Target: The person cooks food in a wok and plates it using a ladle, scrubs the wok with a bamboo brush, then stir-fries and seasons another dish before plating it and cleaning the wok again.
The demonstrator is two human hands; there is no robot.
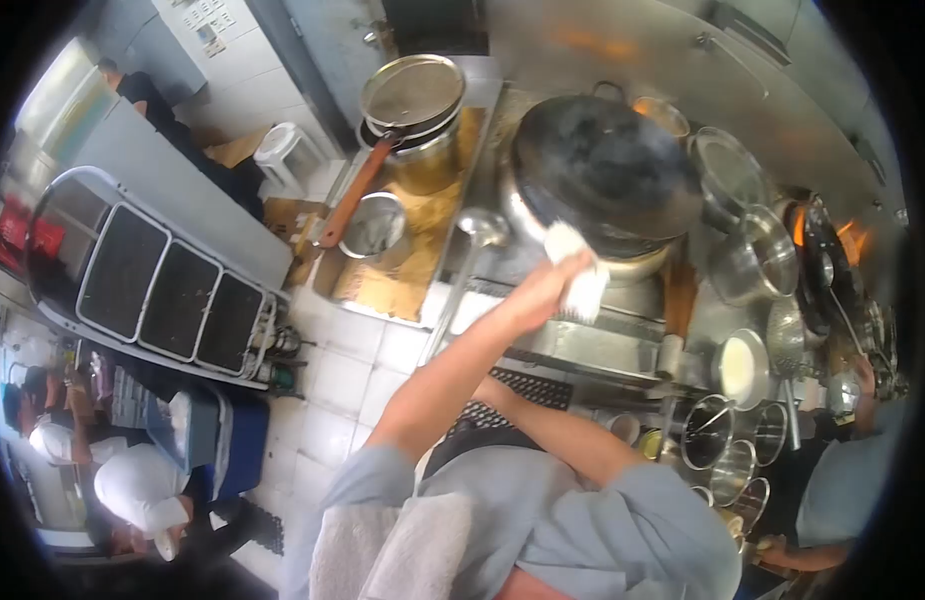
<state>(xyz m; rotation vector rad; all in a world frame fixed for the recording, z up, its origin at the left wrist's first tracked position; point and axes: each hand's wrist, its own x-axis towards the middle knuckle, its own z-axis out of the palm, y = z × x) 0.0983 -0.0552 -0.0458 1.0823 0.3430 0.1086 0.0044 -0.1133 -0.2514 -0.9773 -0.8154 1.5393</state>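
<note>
My left hand (pixel 562 285) is closed around a folded white cloth (pixel 585 290) at the near edge of a large black wok (pixel 607 165). Smoke or steam hazes the dark inside of the wok, which sits on a round stove ring. My right hand (pixel 489 390) is low in front of my body, largely covered by my left forearm, so its fingers do not show. A long-handled ladle (pixel 480 227) lies to the left of the wok, its handle slanting down toward my left forearm.
Left of the stove, a wooden-handled strainer (pixel 412 92) rests on a pot beside a metal container (pixel 374 225). Pots (pixel 752 255) and a bowl of pale liquid (pixel 742 370) stand to the right, with flames behind. A folded step ladder (pixel 157 280) and other people are nearby.
</note>
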